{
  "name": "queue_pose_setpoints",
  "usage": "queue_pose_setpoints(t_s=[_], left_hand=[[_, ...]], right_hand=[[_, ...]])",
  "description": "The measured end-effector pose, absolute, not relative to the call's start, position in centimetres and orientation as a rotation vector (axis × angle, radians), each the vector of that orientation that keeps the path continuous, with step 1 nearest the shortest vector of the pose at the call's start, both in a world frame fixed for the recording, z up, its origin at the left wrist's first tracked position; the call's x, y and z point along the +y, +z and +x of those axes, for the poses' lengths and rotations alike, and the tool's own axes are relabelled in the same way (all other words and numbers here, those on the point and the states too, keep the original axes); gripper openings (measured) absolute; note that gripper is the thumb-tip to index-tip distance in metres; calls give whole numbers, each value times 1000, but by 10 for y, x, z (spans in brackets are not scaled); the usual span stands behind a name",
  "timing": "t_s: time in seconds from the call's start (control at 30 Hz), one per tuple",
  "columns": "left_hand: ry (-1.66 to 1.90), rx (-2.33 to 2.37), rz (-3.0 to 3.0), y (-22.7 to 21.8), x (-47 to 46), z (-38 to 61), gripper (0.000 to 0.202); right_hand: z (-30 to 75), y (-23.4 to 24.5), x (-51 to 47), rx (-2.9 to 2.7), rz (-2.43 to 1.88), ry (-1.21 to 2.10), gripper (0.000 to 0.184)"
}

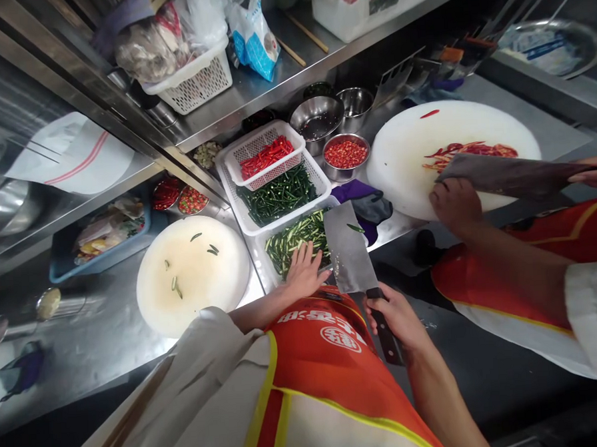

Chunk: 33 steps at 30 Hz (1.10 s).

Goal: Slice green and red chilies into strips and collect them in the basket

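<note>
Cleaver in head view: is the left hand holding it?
No: the right hand grips the cleaver by its handle, while the left hand rests on the sliced green chillies.

commercial kitchen: steel counters (109, 340) & shelf (271, 85), round chopping boards (191, 272), baskets of chillies (268, 157), cleavers (347, 251).

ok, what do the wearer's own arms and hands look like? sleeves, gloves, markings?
Both hands are bare: left hand and right hand show no gloves, rings or watch. The left arm has a loose off-white sleeve ending near the elbow; the forearm is uncovered. The right forearm is uncovered too, its sleeve out of view. No markings visible.
</note>
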<state>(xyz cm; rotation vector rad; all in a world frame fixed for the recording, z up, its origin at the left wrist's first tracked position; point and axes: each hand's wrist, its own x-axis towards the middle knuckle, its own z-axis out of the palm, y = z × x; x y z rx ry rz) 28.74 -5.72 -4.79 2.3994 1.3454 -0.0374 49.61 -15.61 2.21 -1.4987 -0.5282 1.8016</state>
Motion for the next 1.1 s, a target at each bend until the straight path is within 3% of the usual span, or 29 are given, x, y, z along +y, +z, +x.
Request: queue_pose_setpoints(t_s=[0.2, 0.33, 0.43, 0.57, 0.83, 0.93, 1.1], left_hand=[[-19, 1288, 2354, -50, -62, 278, 62], [235, 1414, 2248, -35, -30, 280, 51], [266, 1108, 2389, -15, -5, 293, 51], [28, 737, 2515, -12, 16, 316, 65], [-120, 1108, 2307, -55, 77, 339, 81], [8, 1120, 2279, -56, 78, 334, 75], [618, 1073, 2240, -44, 58, 268, 53]], right_hand=[[488, 21, -155, -493, -1538, 1740, 14], [483, 18, -151, -382, -1430, 1762, 16], [475, 15, -143, -303, -1294, 1810, 19], [464, 11, -131, -263, -1196, 1871, 23], [475, 7, -162, -175, -1229, 1825, 26], [487, 6, -184, -164, -1299, 1792, 25], [488, 4, -205, -250, -1418, 1781, 28]])
